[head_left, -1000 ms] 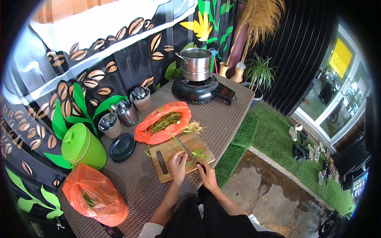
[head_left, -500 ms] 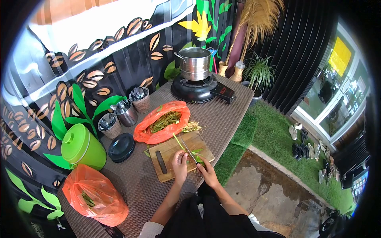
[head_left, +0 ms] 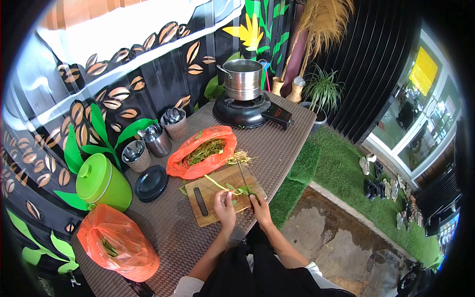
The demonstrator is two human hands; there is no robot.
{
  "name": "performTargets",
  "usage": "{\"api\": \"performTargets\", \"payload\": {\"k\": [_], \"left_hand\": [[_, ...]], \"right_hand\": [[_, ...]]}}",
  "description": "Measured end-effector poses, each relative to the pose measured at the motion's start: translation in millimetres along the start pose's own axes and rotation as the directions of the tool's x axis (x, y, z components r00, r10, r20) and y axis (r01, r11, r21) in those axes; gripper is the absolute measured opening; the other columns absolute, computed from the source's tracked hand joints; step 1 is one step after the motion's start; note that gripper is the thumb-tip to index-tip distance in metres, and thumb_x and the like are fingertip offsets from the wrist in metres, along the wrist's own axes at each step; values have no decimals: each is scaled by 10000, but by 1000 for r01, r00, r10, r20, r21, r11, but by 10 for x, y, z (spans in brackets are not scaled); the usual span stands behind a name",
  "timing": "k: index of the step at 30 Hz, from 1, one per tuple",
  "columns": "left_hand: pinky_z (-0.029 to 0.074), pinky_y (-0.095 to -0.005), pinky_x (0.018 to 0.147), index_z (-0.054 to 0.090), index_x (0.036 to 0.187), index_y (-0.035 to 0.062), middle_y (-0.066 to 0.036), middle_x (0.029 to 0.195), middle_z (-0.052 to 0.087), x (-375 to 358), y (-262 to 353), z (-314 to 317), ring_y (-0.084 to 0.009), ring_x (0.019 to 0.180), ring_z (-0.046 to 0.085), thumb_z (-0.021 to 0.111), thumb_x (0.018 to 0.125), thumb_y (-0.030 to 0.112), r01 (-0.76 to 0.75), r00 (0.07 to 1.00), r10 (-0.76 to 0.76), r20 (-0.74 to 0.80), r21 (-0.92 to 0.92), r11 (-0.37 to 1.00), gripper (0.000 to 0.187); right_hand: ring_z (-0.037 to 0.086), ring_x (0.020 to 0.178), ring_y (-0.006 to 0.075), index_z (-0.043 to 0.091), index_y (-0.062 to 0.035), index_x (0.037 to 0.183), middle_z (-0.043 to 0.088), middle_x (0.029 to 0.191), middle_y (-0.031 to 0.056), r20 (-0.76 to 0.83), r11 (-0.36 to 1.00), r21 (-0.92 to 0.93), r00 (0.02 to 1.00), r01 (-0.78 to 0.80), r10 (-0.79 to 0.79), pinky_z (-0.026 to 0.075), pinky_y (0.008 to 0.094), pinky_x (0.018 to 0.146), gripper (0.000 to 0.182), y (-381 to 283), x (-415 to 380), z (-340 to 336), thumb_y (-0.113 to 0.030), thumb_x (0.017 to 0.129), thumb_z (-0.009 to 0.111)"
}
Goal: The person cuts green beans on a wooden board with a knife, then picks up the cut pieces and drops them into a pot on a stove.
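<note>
A wooden cutting board [head_left: 210,213] lies at the near edge of the table. Over its middle, my left hand [head_left: 225,208] pinches a pale green stem [head_left: 215,182] that runs up to the left. My right hand [head_left: 259,207] is closed around the handle of a knife [head_left: 242,173], whose blade points away from me. Green leaves [head_left: 246,190] are beside the blade, close to my right hand. Beyond the board stands an open orange bag [head_left: 180,171] filled with green stems [head_left: 205,151], and thin pale roots [head_left: 241,158] lie at its right side.
A steel pot [head_left: 243,79] stands on a black stove [head_left: 237,115] at the far end. Cutlery cups [head_left: 176,129], black plates [head_left: 151,183], a green lidded container [head_left: 106,183] and a second orange bag [head_left: 123,247] line the table's left side. Shoes [head_left: 386,189] rest on the grass mat.
The knife has turned more upright and shifted right, away from my left hand. The stem in my left hand now slants further left. My right hand has moved slightly.
</note>
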State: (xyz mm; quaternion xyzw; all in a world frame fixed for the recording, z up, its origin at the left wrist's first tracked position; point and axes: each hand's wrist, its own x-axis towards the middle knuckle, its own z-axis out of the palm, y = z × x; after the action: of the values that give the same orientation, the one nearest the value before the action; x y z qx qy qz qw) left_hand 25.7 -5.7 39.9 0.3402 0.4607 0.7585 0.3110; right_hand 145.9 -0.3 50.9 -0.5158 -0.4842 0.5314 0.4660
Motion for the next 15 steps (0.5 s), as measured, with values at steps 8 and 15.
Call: {"api": "performTargets", "payload": {"k": [8, 15], "left_hand": [[520, -278, 741, 487, 1051, -36, -130, 911, 644, 151, 36, -127, -163, 777, 635, 555, 937, 69, 93, 985, -103, -136, -82, 992, 170], [525, -267, 711, 518, 1037, -53, -119, 894, 641, 181, 20, -159, -162, 761, 637, 583, 927, 87, 115, 978, -118, -172, -26, 993, 190]], "right_hand": [[446, 486, 101, 500, -43, 1027, 506, 642, 33, 334, 860, 317, 896, -399, 292, 389, 239, 427, 234, -223, 173, 29, -265, 997, 434], [434, 520, 95, 493, -15, 1192, 494, 654, 28, 116, 969, 249, 993, 5, -35, 383, 234, 507, 298, -174, -31, 49, -226, 988, 439]]}}
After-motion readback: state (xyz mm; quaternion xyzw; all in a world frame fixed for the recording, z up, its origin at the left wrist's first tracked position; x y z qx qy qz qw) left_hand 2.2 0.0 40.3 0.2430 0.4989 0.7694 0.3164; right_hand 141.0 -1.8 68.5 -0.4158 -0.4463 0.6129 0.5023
